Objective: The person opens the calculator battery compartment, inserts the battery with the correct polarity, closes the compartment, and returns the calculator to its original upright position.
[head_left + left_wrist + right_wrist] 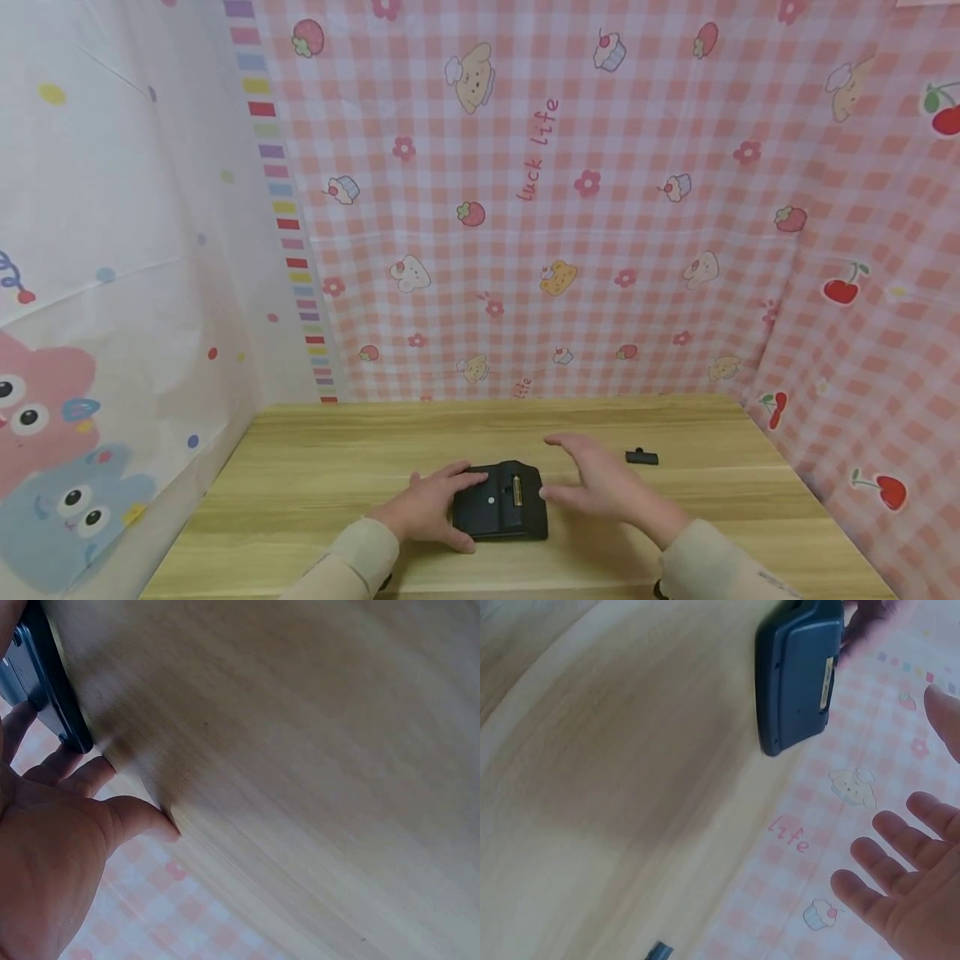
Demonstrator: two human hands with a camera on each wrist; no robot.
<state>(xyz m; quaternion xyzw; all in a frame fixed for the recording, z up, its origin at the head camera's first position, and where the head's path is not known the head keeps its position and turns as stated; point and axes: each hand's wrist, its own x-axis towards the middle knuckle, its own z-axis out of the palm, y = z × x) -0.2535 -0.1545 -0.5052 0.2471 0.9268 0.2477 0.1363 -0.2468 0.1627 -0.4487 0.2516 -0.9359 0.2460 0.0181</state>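
Note:
A flat black device [480, 508], possibly a desktop calculator, lies on the table with its battery compartment uncovered. A gold-coloured battery [517, 491] sits in that compartment, also visible in the right wrist view as a pale battery [826, 684]. My left hand [431, 506] holds the device's left side, thumb by the near edge and fingers at the far edge. Just beyond the device's right edge is my right hand [600, 483], its fingers extended and thumb spread, holding nothing. The right wrist view shows the palm of this right hand [922, 889] apart from the device.
A small black cover piece [642, 457] lies on the table to the right, beyond my right hand. The wooden table [337, 450] ends at a pink checked cloth [525, 317] at the back. Printed cloths also hang on both sides.

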